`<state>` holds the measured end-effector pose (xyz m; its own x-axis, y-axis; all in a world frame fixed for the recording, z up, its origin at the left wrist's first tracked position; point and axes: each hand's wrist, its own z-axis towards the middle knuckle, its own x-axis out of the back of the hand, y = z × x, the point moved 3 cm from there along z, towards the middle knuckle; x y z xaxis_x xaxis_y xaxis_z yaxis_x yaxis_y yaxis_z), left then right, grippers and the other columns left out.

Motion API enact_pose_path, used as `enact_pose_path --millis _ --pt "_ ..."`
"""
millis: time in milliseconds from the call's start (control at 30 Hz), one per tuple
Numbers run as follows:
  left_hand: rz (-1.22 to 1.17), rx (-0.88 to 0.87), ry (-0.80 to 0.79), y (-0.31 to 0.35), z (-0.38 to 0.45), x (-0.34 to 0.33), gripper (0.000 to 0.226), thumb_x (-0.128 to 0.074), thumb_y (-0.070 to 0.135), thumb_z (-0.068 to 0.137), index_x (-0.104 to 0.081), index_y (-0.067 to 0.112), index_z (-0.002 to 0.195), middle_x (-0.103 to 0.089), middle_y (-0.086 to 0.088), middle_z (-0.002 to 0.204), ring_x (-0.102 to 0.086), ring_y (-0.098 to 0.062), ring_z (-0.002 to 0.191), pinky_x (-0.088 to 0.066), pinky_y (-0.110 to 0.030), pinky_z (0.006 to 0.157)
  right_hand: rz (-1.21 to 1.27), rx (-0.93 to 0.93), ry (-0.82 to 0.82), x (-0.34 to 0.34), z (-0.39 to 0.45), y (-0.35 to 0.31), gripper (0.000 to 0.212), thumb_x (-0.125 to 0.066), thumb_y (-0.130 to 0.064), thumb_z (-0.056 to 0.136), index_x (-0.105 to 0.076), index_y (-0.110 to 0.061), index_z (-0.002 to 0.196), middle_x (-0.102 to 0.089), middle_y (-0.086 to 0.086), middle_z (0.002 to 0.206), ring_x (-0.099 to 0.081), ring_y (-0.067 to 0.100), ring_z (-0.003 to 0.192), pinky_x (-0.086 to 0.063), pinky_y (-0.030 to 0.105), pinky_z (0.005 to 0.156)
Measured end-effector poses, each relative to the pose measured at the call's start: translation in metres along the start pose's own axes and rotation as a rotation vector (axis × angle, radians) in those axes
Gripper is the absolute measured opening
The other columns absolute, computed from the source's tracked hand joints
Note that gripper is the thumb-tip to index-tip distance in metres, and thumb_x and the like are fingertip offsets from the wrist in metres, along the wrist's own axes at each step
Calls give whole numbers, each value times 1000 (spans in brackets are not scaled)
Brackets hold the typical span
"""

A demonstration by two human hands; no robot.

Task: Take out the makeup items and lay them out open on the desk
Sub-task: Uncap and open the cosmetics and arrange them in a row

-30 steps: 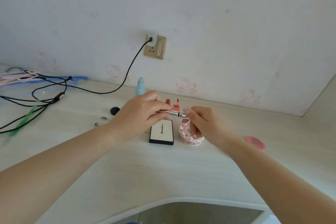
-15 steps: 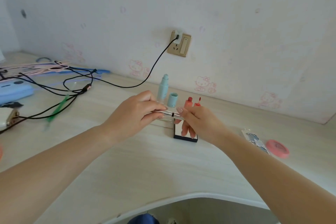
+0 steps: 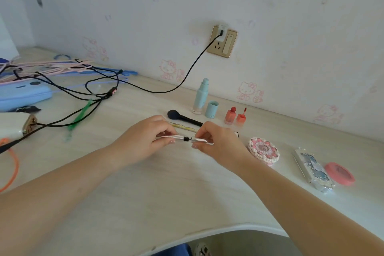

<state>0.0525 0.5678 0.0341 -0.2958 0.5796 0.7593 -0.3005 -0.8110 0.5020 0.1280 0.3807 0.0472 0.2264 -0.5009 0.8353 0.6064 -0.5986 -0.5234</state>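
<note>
Both hands hold a thin silver makeup tube (image 3: 187,138) level above the middle of the desk (image 3: 166,189). My left hand (image 3: 143,139) pinches its left part and my right hand (image 3: 218,141) pinches its right part; a black joint shows between them. Behind the hands lie a dark brush (image 3: 182,117) and a yellow pencil (image 3: 182,127). Further back stand a mint bottle (image 3: 201,96) beside its cap (image 3: 211,109), and a red lip gloss bottle (image 3: 230,115) with its wand cap (image 3: 241,117) next to it. A black compact is mostly hidden behind my right hand.
A round pink compact (image 3: 263,150), a glittery blue palette (image 3: 313,169) and a pink round lid (image 3: 339,173) lie at the right. Black cables (image 3: 83,93), a blue case (image 3: 22,93), a white pouch (image 3: 16,124) and a green stick (image 3: 80,115) crowd the left. A wall socket (image 3: 222,41) feeds one cable.
The view has swung left and closer. The silver tube has come slightly apart, with a black joint now showing between my hands. The hands stay in the same grip.
</note>
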Motion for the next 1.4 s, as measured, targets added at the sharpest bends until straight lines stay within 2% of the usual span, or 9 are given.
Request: enact_pose_path --millis 67,133,267,367,733,933,1067,1200,1400 --pt "7 32 -20 -9 -3 -3 12 -68 24 84 -67 24 96 -56 8 92 -56 -6 87 -48 -31 80 -48 -19 -20 -10 3 3 15 -68 -39 79 -55 -34 84 -66 -12 84 -60 10 83 -50 30 73" --pt "21 63 -28 -17 -4 -6 14 -68 26 83 -68 25 97 -56 8 94 -57 -8 89 -48 -33 81 -75 -42 -28 -19 6 7 14 -67 -41 80 -57 -33 85 -65 -11 86 -59 10 83 -49 28 73" --pt "106 60 -34 -27 -1 -13 17 -67 30 84 -69 27 100 -56 14 94 -54 -7 91 -45 -24 77 -192 -16 -2 -28 9 13 14 -65 -40 81 -63 -29 91 -57 -13 90 -55 8 88 -44 24 74" --pt "132 65 -22 -33 2 -17 18 -69 31 82 -69 27 100 -54 18 91 -52 -5 91 -40 -19 75 -251 20 19 -29 10 15 18 -64 -40 82 -65 -26 94 -58 -10 95 -55 11 91 -45 27 80" --pt "69 97 -29 -39 5 -20 27 -71 27 82 -70 22 108 -61 8 97 -55 -10 95 -45 -28 87 -274 51 37 -28 12 19 25 -60 -41 85 -67 -26 104 -59 -6 101 -55 14 98 -45 30 84" --pt "73 113 -22 -37 5 -18 31 -73 27 79 -69 23 110 -61 7 101 -55 -10 98 -44 -25 88 -177 81 137 -21 4 19 43 -66 -36 82 -57 -24 122 -55 -4 115 -51 14 109 -42 27 91" --pt "58 121 -14 -33 8 -15 33 -75 26 77 -68 25 109 -60 8 100 -53 -7 97 -39 -15 82 -64 10 276 3 -7 31 50 -66 -37 82 -49 -27 127 -49 -7 127 -46 11 118 -35 23 93" --pt "77 96 -10 -26 12 -16 33 -75 28 77 -67 27 109 -58 10 98 -52 -7 98 -38 -18 84 22 -79 345 18 -22 50 52 -66 -33 82 -44 -30 130 -45 -11 129 -44 9 119 -32 22 89" --pt "45 60 -12 0 31 -24 28 -69 29 82 -66 25 110 -63 9 106 -54 -9 103 -42 -26 89 34 -145 289 12 -32 64 68 -69 -31 80 -34 -30 139 -39 -7 139 -38 10 127 -28 21 97"
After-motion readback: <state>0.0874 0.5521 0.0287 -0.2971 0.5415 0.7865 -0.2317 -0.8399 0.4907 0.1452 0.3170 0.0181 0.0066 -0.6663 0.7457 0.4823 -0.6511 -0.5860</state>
